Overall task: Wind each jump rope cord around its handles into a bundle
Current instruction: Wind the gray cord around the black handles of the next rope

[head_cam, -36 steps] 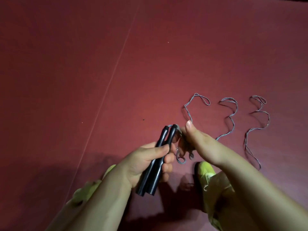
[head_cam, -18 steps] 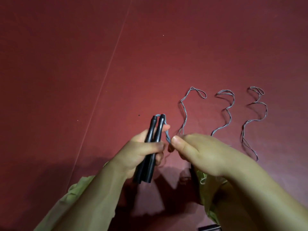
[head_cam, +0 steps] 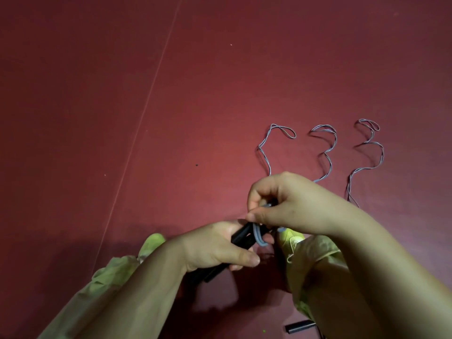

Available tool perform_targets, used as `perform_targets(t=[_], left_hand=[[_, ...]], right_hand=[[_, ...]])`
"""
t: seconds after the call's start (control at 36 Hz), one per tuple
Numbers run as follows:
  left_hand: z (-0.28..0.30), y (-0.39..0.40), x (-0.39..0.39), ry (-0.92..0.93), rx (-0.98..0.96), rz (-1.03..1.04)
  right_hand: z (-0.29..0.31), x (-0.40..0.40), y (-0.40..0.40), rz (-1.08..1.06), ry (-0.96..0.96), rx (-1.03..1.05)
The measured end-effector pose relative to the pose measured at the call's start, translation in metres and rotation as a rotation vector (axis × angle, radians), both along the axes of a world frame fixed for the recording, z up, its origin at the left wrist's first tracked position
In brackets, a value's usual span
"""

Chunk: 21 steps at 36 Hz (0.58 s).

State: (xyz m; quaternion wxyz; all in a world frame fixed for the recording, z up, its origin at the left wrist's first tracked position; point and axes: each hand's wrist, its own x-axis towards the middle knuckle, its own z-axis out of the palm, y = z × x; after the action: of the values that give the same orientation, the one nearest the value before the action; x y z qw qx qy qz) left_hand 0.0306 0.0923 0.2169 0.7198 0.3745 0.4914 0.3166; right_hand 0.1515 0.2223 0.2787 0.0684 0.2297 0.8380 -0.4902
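My left hand (head_cam: 215, 245) grips a pair of black jump rope handles (head_cam: 242, 237) held side by side, their tops tilted toward the right. A loop of the grey cord (head_cam: 259, 238) lies wrapped across the handles near their upper end. My right hand (head_cam: 291, 204) sits just above that end with curled fingers pinching the cord. The rest of this cord (head_cam: 265, 152) trails away over the red floor in a wavy line and ends in a loop.
Two more grey cords (head_cam: 327, 150) (head_cam: 367, 162) lie in wavy lines on the red floor (head_cam: 220, 94) to the right. Another black handle (head_cam: 299, 327) lies at the bottom edge. My yellow-green shoes (head_cam: 291, 237) and trouser legs are under my arms.
The handles have tipped from upright to slanting right. My right hand has carried the cord up and over their top end, laying a loop around them.
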Motion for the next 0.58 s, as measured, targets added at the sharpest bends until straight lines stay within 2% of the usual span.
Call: perform_targets(t=[0.14,0.19,0.25,0.33,0.39,0.47,0.58], left_hand=[[-0.001,-0.001,0.004,0.015,-0.005,0.01],[0.0,-0.003,0.005,-0.042,-0.014,-0.027],[0.0,-0.005,0.005,-0.111,-0.015,-0.057],[-0.002,-0.007,0.004,-0.253,0.004,-0.032],[-0.004,-0.008,0.003,-0.402,0.03,-0.021],[-0.008,-0.009,-0.003,-0.61,0.048,0.032],[-0.008,-0.009,-0.016,-0.738,0.117,0.131]], right_hand=[[0.002,0.0,-0.002,0.102,-0.12,0.385],[0.005,-0.001,-0.005,0.168,-0.125,0.463],[0.002,-0.002,-0.003,0.204,-0.105,0.314],[-0.01,-0.004,0.005,0.136,-0.034,-0.179],[-0.017,-0.005,0.01,0.024,0.02,-0.386],[-0.027,-0.008,0.013,-0.129,0.126,-0.569],[-0.033,-0.01,0.013,-0.126,0.299,-0.718]])
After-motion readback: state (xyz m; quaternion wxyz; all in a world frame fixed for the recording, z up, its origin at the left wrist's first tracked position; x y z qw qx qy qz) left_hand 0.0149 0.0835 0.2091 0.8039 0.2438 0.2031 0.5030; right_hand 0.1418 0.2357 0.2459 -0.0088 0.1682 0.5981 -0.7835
